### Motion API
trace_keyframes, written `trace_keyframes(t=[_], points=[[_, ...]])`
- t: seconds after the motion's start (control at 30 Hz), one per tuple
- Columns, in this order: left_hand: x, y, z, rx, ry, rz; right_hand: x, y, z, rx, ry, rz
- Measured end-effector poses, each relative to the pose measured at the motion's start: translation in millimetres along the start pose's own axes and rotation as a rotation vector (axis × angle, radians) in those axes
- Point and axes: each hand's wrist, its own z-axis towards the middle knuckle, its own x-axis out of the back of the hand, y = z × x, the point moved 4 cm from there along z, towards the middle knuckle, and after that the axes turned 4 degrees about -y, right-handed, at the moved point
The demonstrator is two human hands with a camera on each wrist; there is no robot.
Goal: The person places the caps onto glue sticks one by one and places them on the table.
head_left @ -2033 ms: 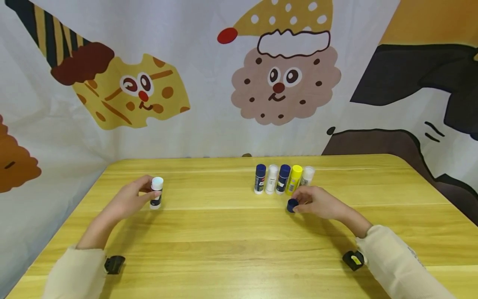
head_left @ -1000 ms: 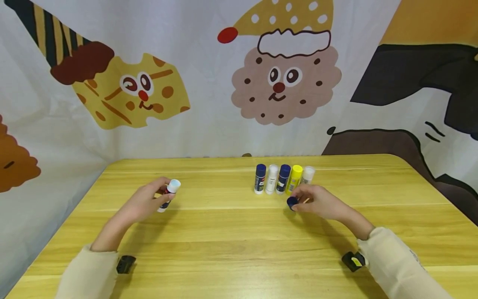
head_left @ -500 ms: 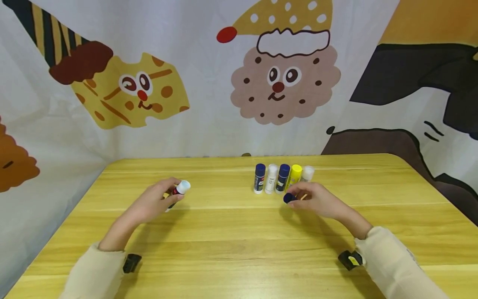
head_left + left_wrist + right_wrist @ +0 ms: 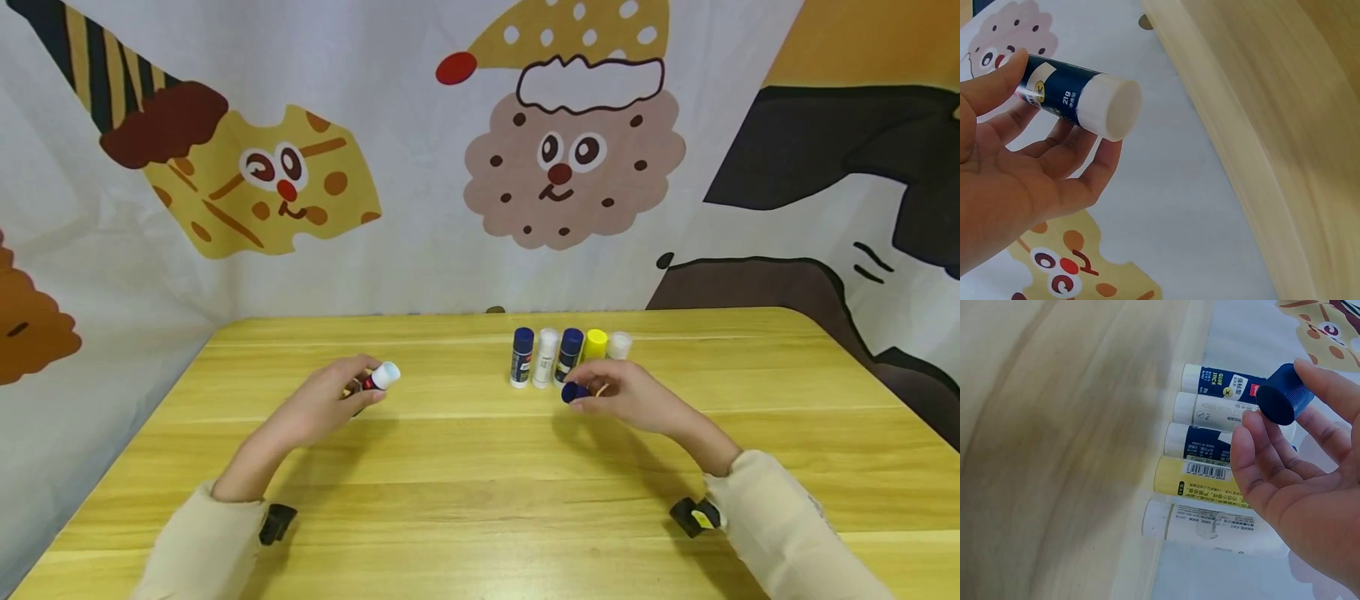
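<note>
My left hand (image 4: 326, 404) holds an uncapped glue stick (image 4: 1060, 87) with a dark blue label and a white base, tilted so its white top end leans right in the head view. Thumb and fingers grip it near the top, and the base points at the left wrist camera. In my right hand (image 4: 630, 396) a dark blue glue stick cap (image 4: 1285, 394) is pinched between thumb and fingers, its opening turned left in the head view. That hand is just in front of the row of standing glue sticks and partly hides the yellow glue stick (image 4: 596, 343).
Standing in a row toward the back of the wooden table (image 4: 450, 500) are a blue glue stick (image 4: 521, 358), a white glue stick (image 4: 545, 358), a second blue one, the yellow one and a clear-capped white one (image 4: 619, 345). Behind hangs a cartoon-printed cloth (image 4: 420, 275).
The left hand has moved right, tipping the glue stick from upright to leaning right. My right hand has shifted slightly left and up, turning the cap's opening leftward.
</note>
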Motion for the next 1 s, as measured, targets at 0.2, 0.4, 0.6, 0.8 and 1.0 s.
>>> trace_keyframes(t=[0.2, 0.4, 0.6, 0.8, 1.0], points=[[-4.2, 5.8, 3.0, 0.018, -0.020, 0.011, 0, -6, 2, 0.004, -0.001, 0.005], [-9.0, 11.5, 5.4, 0.024, -0.036, 0.021, -3, -9, 5, 0.019, 0.002, 0.000], [-14.1, 17.9, 7.0, 0.018, -0.043, 0.011, -7, -12, 7, 0.028, 0.000, 0.009], [-24.0, 23.7, 11.1, -0.025, -0.066, 0.028, -11, -13, 12, 0.019, -0.018, 0.033], [-33.9, 30.9, 15.6, -0.048, -0.099, 0.026, -15, -18, 14, 0.040, -0.027, 0.046]])
